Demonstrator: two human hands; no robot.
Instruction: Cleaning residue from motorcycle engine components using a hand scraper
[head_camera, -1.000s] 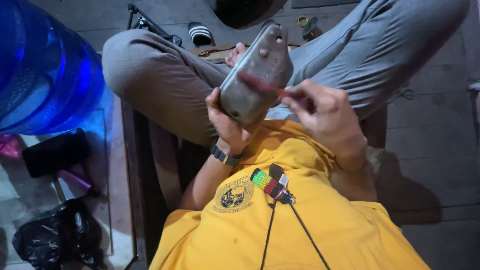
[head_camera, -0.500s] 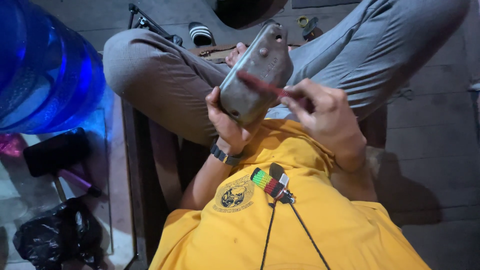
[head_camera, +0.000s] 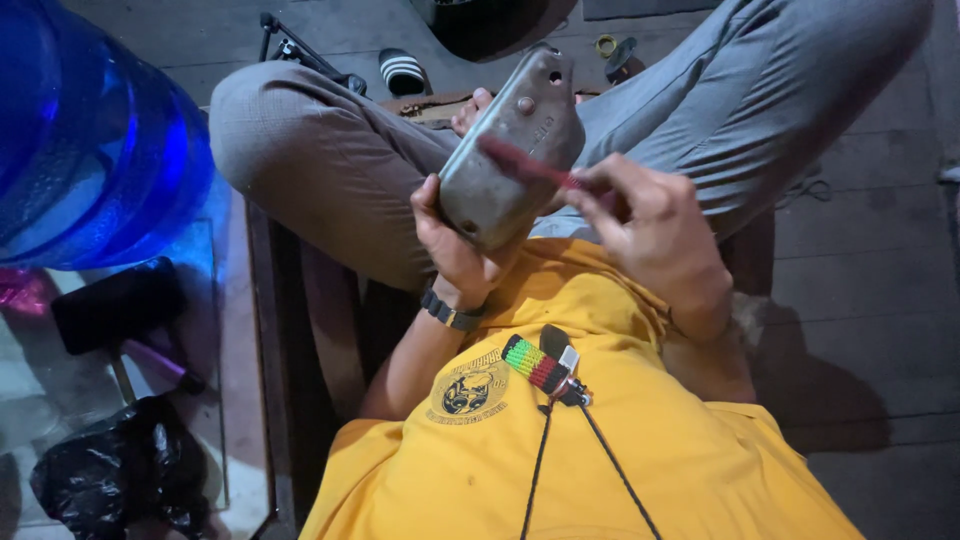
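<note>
a dim home workshop corner with a rough wooden plank floor, a big blue water jug, a striped sandal and scattered tools.

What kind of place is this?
Likely an informal home or backyard workshop: dark wooden plank floor, large blue water jug, striped sandal, and a worn grey metal engine-type cover being brushed.

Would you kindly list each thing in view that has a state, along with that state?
Left hand: gripping the metal cover from below.
Metal cover: held tilted above the lap, dull and grimy.
Right hand: pinching the red brush.
Red brush: laid against the cover's face.
Blue water jug: standing at the left.
Black bag: crumpled on the floor.
Striped sandal: lying on the floor, unworn.
</note>
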